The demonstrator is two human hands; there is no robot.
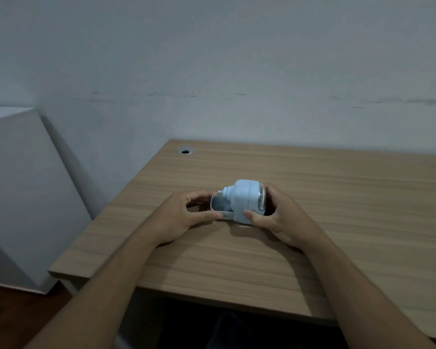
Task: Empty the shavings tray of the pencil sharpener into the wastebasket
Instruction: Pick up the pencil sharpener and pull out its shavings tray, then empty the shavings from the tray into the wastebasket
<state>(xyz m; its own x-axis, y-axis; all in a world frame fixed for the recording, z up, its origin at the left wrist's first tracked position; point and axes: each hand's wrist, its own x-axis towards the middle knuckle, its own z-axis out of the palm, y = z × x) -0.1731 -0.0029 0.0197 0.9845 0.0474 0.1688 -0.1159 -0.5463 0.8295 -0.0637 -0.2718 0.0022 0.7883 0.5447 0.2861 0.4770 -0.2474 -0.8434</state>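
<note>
Sharpener: the pale blue pencil sharpener (pixel 244 200) is held just above or on the counter (pixel 337 197), lying between the two grips.
Right grip: the right hand (pixel 280 217) is closed around the sharpener body, thumb on the near side, fingers wrapped behind it.
Left grip: the left hand (pixel 179 217) is pinched on the shavings tray (pixel 222 207), thumb along its near edge, fingers behind its far end.
Tray: it is seen partly drawn out of the body toward the left grip; whether shavings lie inside cannot be told in this dim view.
Step in hand: the tray is judged to be in the middle of being pulled free.
Next move: a straight, level pull away from the right grip is called for, so nothing is spilled.
Wastebasket: none is visible; it must be found before tipping.
</note>
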